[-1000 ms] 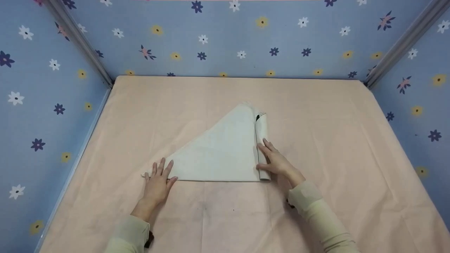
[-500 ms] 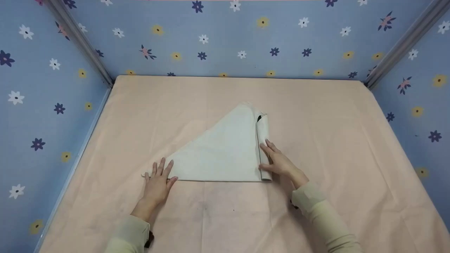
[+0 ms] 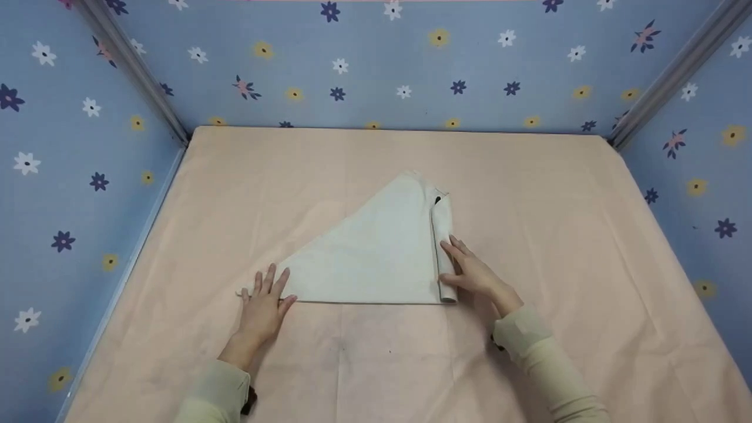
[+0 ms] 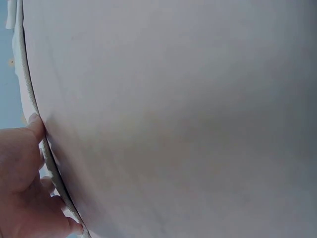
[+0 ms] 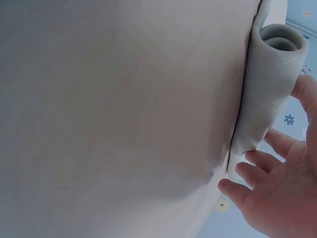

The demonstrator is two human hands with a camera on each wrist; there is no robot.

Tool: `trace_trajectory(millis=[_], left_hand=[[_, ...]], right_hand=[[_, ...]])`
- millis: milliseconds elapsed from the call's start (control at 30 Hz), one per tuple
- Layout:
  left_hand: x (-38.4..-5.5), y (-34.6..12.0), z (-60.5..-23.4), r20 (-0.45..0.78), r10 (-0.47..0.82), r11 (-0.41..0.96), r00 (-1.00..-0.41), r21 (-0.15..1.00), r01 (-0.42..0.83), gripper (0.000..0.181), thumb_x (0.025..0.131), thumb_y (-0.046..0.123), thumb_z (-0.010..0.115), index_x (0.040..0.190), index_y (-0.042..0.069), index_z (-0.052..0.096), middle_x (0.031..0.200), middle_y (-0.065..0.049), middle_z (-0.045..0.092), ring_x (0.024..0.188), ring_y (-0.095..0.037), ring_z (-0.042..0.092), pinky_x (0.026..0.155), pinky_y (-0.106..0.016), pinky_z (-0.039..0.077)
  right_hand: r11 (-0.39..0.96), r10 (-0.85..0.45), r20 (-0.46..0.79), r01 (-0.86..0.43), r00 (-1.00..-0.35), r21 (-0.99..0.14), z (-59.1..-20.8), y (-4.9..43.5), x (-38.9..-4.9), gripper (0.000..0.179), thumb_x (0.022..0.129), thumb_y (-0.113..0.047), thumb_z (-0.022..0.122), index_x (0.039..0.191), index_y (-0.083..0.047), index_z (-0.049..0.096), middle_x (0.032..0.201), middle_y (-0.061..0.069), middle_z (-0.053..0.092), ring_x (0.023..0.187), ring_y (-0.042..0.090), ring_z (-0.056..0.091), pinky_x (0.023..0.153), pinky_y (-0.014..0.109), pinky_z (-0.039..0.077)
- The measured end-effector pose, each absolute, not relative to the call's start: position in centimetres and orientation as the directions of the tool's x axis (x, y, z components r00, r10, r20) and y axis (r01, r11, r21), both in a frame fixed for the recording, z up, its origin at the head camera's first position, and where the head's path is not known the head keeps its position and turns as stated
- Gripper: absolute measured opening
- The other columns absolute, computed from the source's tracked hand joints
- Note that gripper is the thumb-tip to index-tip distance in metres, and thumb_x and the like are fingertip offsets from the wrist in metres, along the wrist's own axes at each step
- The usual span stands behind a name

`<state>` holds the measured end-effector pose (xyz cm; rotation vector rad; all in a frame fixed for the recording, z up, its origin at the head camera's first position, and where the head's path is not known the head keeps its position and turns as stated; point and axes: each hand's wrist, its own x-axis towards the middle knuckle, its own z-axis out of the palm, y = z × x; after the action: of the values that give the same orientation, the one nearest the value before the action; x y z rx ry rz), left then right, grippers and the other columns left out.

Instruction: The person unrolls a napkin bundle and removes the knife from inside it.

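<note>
A pale cloth (image 3: 364, 258) lies folded in a triangle, its right side turned into a narrow roll (image 3: 443, 223). My left hand (image 3: 262, 311) rests flat with spread fingers on the cloth's left corner. In the left wrist view, the left thumb and fingertips lie along the cloth's thin edge (image 4: 58, 181). On the roll's right side is my right hand (image 3: 474, 275), fingers and thumb laid over it without closing round it. In the right wrist view the near end of the roll (image 5: 270, 74) shows curled layers. The right palm hides part of the roll.
Peach fabric (image 3: 388, 352) with light creases covers the table. Blue flowered panels (image 3: 376, 64) stand along the back and both sides, with grey metal posts (image 3: 132, 67) at the back corners.
My right hand and the roll under it have shifted slightly to the right, and the flat part of the cloth has grown a little wider. My left hand has stayed in place.
</note>
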<state>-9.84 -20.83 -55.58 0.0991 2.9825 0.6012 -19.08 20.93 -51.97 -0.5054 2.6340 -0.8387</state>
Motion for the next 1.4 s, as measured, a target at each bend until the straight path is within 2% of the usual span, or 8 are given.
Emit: trace_trajectory(millis=[433, 867, 1400], left_hand=[[-9.9, -20.8, -55.4, -0.101, 0.091, 0.918, -0.991, 0.395, 0.044, 0.06, 0.092, 0.039, 0.043, 0.141, 0.011, 0.022, 0.146, -0.019, 0.009, 0.129, -0.045, 0.003, 0.092, -0.069, 0.003], [-10.2, -20.7, -55.7, -0.103, 0.089, 0.927, -0.991, 0.373, 0.044, 0.062, 0.091, 0.039, 0.045, 0.141, 0.011, 0.022, 0.146, -0.019, 0.009, 0.129, -0.044, 0.004, 0.092, -0.069, 0.005], [-9.9, -20.8, -55.5, -0.083, 0.089, 0.916, -0.993, 0.398, 0.049, 0.06, 0.092, 0.037, 0.045, 0.141, 0.01, 0.024, 0.145, -0.02, 0.01, 0.129, -0.045, 0.004, 0.092, -0.069, 0.003]], right_hand=[[0.751, -0.442, -0.218, -0.226, -0.87, -0.62, -51.9, 22.0, -19.0, 0.073, 0.084, -0.03, 0.062, 0.141, -0.008, 0.023, 0.147, 0.015, 0.01, 0.133, 0.032, 0.009, 0.104, 0.047, 0.016], [0.736, -0.453, -0.228, -0.217, -0.862, -0.642, -51.8, 22.7, -19.1, 0.072, 0.084, -0.027, 0.061, 0.141, -0.008, 0.022, 0.146, 0.016, 0.012, 0.132, 0.032, 0.012, 0.105, 0.046, 0.015], [0.709, -0.477, -0.209, -0.233, -0.854, -0.665, -51.9, 23.6, -19.0, 0.07, 0.086, -0.026, 0.059, 0.141, -0.005, 0.021, 0.144, 0.019, 0.017, 0.131, 0.033, 0.016, 0.105, 0.046, 0.015]])
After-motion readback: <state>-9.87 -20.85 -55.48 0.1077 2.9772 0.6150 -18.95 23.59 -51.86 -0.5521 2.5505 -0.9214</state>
